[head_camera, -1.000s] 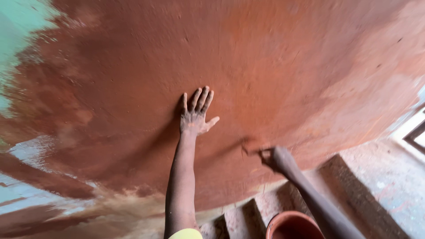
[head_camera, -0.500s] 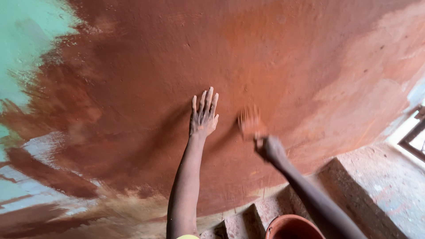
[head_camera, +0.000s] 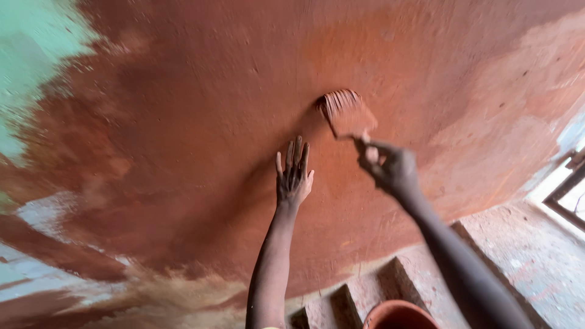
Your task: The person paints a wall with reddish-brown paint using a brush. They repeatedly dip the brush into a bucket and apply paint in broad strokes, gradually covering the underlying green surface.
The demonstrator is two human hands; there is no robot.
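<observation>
Paintbrush [head_camera: 346, 111] gripped by handle in right hand [head_camera: 390, 167], bristles on red-brown wall [head_camera: 183, 122] above flat, empty left hand [head_camera: 294, 176]. Risks, imo: loaded bristles dripping onto left hand, bucket [head_camera: 397, 315] below getting kicked, green patch [head_camera: 36, 55] missed.

I'm holding a wide, paint-soaked brush [head_camera: 346, 113] by its handle, bristles splaying up-left against the rough red-brown wall [head_camera: 183, 152]; brush is blurring, coated the same red-brown.
</observation>
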